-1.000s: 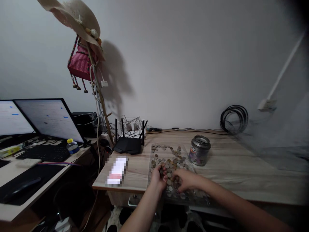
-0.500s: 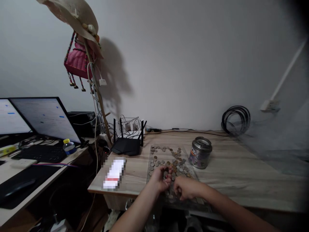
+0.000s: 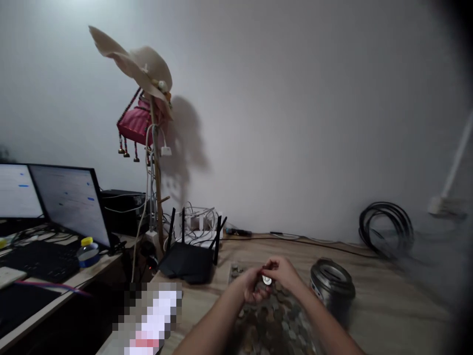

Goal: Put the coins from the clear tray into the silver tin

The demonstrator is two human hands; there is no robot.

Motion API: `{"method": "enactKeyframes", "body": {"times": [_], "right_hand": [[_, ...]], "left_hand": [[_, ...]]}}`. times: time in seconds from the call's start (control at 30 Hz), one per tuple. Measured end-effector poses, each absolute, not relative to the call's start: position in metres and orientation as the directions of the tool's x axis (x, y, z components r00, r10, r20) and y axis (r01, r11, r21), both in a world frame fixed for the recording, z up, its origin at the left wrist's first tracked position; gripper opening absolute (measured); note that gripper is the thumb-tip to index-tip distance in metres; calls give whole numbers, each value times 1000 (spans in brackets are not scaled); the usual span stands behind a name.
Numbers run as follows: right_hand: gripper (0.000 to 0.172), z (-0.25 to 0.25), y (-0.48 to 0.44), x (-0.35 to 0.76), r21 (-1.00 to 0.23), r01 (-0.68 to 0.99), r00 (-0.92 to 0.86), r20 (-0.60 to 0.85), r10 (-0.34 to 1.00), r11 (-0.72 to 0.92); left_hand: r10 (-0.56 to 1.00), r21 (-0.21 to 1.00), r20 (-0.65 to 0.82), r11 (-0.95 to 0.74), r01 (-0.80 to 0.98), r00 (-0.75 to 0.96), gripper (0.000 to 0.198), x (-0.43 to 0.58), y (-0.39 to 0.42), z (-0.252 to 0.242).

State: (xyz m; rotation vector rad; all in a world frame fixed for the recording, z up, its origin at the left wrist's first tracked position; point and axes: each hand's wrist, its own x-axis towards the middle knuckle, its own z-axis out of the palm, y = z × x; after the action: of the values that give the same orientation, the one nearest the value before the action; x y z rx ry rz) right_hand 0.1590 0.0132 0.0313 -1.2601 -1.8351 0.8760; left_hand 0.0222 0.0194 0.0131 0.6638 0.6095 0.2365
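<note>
My left hand is raised over the coins with its palm turned inward and its fingers curled round some coins. A bright silver coin shows between my two hands. My right hand meets the left from above, its thumb and fingertips pinched together at that coin. Below them, many loose silver and brownish coins lie spread over a clear sheet or tray on the wooden table. To the right of my right hand stands a metal tin with a slot in its lid.
A black router with upright antennas stands at the back left of the table. Nearer sits a blurred-out phone. Coiled black cable rests by the wall. Monitors and a small bottle occupy the left desk.
The view has tipped up, so everything sits lower in the picture. My right hand has left the coins on the table and come up to my left hand, where a bright coin now shows.
</note>
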Motion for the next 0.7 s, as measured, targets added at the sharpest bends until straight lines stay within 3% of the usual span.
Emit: {"method": "enactKeyframes", "body": {"times": [0.13,0.27,0.37,0.47,0.57,0.7], "right_hand": [[33,24,17,157,-776,487,-251,316,915,401],[39,41,-7,173,-586,638,-205,496,844,500],[37,64,-26,207,-479,783,22,660,751,397],[33,80,-35,245,-462,850,203,731,652,253],[31,80,-34,258,-461,867,169,630,758,191],[21,66,-32,231,-317,929,-96,294,951,191]], "left_hand": [[421,596,-340,788,-154,841,32,17,27,6],[488,546,-319,795,-264,812,25,13,25,1],[517,534,-336,793,-293,788,22,13,22,0],[507,526,-346,802,-284,790,20,12,19,1],[507,526,-337,800,-288,793,19,11,19,3],[598,569,-393,755,-326,699,15,11,17,4]]}}
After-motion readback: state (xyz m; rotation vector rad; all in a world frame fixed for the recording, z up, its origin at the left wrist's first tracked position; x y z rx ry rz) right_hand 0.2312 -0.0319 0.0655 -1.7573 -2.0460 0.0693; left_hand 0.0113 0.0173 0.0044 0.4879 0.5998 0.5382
